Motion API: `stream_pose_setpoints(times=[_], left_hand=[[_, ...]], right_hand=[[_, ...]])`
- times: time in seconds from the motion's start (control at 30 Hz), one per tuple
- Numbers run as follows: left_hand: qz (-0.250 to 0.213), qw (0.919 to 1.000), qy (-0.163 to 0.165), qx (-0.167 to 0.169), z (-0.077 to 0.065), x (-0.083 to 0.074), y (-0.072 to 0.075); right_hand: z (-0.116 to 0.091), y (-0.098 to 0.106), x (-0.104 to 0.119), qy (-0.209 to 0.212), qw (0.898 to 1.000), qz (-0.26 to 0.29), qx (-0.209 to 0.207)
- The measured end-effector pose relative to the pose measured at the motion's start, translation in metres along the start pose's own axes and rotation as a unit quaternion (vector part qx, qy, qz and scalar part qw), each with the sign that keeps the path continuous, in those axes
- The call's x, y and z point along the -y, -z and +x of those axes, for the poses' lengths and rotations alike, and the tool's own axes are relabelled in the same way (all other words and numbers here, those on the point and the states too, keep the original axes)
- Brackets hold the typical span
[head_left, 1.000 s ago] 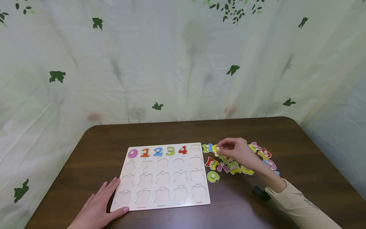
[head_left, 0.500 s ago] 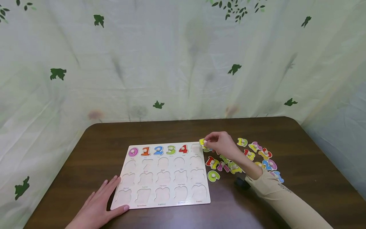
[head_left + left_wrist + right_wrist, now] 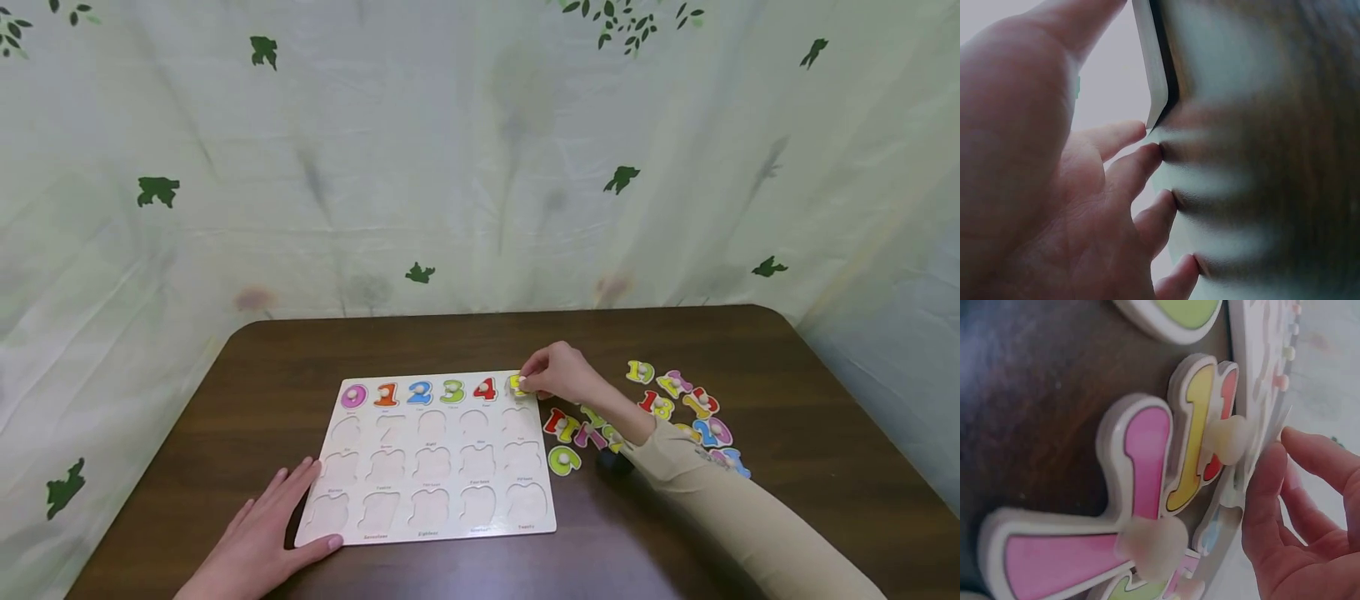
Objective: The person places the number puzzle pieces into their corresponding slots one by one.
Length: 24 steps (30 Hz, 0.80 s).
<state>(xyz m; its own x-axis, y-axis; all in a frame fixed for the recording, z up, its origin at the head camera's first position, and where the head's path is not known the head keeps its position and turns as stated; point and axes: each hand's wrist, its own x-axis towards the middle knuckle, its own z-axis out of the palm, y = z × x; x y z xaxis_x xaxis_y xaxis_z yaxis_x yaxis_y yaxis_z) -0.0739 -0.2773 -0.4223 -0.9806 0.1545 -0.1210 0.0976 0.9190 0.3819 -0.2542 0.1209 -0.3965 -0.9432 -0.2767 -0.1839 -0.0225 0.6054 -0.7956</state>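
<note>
A white number puzzle board (image 3: 406, 500) lies on the table, its top row filled with knobbed number pieces 0 to 4. My right hand (image 3: 566, 375) pinches a yellow number 5 piece (image 3: 515, 383) by its knob, at the top row's rightmost recess. In the right wrist view, thumb and fingertips of that hand (image 3: 1310, 506) meet at the board's far side, with the piece mostly hidden. My left hand (image 3: 258, 537) lies spread at the board's left edge, thumb at the lower left corner. The left wrist view shows its fingertips (image 3: 1169, 200) against the dark tabletop.
Several loose number pieces lie right of the board, among them a pink 7 (image 3: 1147, 431), a yellow and red 11 (image 3: 1194, 437) and a green rounded piece (image 3: 564, 460). The right forearm covers some. A leaf-patterned curtain (image 3: 465, 167) hangs behind the table (image 3: 300, 342).
My right hand has moved left from the loose pieces, carrying the yellow 5 to the board's upper right corner. The left hand has stayed in place.
</note>
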Motion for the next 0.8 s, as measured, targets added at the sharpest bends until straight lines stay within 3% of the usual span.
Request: stream_pose_setpoints(times=[0.57,0.8], left_hand=[[-0.003,0.9999,0.008,0.011,-0.0014,-0.0016,0.0008],[-0.011,0.9999,0.001,-0.005,-0.0027,-0.004,0.0025]], right_hand=[[0.0058,-0.0063,0.0005,0.016,0.999,-0.026,0.02],[0.0038,-0.006,-0.0028,0.029,0.998,-0.049,0.003]])
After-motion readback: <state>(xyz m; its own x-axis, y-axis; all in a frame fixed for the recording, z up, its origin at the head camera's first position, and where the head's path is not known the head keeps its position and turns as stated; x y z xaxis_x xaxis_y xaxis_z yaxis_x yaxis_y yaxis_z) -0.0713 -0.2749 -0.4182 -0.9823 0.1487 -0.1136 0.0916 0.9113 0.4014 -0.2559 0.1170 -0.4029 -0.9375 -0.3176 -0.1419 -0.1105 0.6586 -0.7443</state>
